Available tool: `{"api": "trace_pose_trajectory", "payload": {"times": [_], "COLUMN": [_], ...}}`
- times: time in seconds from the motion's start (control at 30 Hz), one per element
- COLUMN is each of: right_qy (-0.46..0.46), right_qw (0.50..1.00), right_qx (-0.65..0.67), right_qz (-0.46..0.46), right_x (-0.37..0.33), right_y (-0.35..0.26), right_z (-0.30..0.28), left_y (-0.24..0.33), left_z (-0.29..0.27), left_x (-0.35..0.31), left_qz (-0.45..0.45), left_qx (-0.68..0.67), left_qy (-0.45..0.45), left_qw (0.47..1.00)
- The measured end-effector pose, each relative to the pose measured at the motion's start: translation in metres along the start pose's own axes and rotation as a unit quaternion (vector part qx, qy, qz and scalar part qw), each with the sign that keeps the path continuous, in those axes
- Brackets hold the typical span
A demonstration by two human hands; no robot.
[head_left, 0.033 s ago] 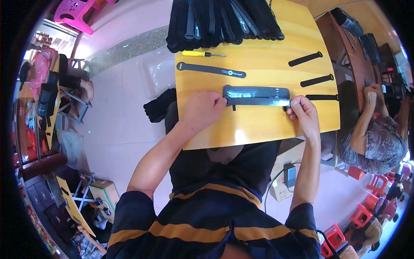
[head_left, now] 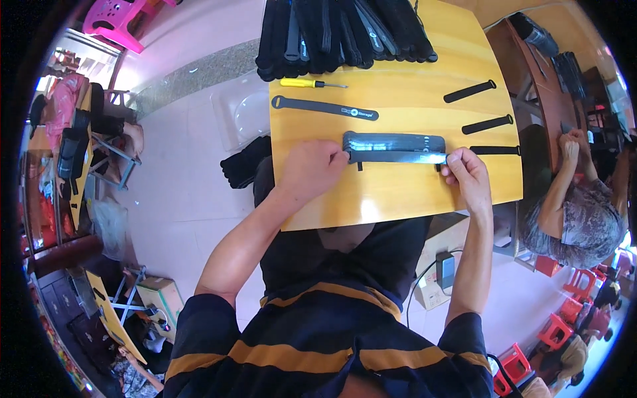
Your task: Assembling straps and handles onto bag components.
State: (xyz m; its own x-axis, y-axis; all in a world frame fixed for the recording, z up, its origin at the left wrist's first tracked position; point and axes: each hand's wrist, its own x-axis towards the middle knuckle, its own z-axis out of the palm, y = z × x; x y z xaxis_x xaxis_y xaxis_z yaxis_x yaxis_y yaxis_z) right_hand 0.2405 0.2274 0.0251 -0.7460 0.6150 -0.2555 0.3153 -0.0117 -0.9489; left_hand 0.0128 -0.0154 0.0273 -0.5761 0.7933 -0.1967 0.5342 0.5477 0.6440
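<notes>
My left hand is closed at the left end of a black cable strap, its fingertips pinching that end. My right hand pinches the strap's other end between thumb and fingers. The strap is stretched straight along the near edge of a stack of similar black straps, which lies flat on the yellow wooden table. Small dark ends of narrower straps stick out below the stack. Farther back, a single dark grey strap with a slotted end lies by itself.
Behind it rests a yellow-handled screwdriver. A big heap of black straps covers the table's far end. Three short black straps lie along the right side. At another table to the right, a person works with both hands.
The strap between my hands has turned slightly, so its printed mark no longer shows and the shine on it has shifted. Both hands stay in place.
</notes>
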Motion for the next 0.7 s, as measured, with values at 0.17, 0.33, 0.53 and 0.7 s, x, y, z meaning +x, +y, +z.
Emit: {"api": "trace_pose_trajectory", "payload": {"times": [0.17,0.33,0.53,0.7], "right_qy": [0.002,0.007,0.019,0.033], "right_qw": [1.0,1.0,0.999,0.999], "right_qx": [0.012,0.001,-0.018,-0.027], "right_qz": [0.018,0.019,0.033,0.019], "right_x": [0.0007,0.0039,0.0062,0.0097], "right_y": [0.0022,0.0067,0.007,0.0099], "right_z": [-0.002,-0.0005,-0.0008,0.0036], "left_y": [-0.0031,-0.0031,0.0023,0.0013], "left_z": [0.0043,0.0038,0.0037,0.0057], "left_x": [0.001,0.0027,0.0052,0.0031], "left_qz": [0.037,0.04,0.028,0.035], "left_qx": [-0.013,-0.009,0.004,0.001], "left_qy": [0.034,0.03,0.024,0.043], "left_qw": [0.999,0.999,0.999,0.998]}}
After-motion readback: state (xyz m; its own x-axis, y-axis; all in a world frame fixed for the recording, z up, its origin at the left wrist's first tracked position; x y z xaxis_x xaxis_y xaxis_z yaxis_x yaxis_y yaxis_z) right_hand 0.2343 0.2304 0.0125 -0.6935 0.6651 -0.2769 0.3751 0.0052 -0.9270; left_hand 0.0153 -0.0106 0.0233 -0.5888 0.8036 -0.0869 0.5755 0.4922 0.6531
